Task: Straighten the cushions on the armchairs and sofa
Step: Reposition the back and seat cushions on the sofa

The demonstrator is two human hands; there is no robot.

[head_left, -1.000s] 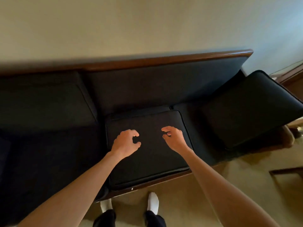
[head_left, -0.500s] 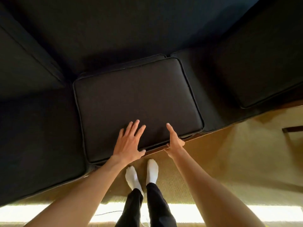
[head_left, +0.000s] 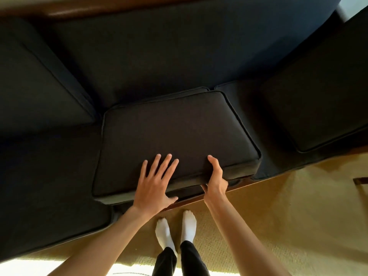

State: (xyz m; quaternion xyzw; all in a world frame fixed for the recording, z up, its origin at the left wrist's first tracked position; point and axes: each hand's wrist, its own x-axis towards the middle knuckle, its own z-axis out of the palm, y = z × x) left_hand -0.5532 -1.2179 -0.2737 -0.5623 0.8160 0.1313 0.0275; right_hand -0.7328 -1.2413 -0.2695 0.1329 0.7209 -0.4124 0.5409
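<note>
Head view, looking straight down: the left hand (head_left: 154, 185) lies flat and spread on the near part of the middle seat cushion (head_left: 175, 140), thumb hooked over its front edge, while the right hand (head_left: 216, 177) is clamped on that same front edge, thumb on top and fingers tucked beneath. The cushion sits on the sofa (head_left: 159, 46) between two other dark seat cushions, its front slightly raised and jutting past the wooden front rail (head_left: 249, 183); I'd say it is mid-adjustment, not yet seated square. The cushion propped at the right end (head_left: 318, 100) looks tilted and likely awaits attention, and no armchair shows here. Half a second ago the right hand only rested edge-on at the cushion's front; it has since closed round the edge, and the left has slid a little farther onto the top.
</note>
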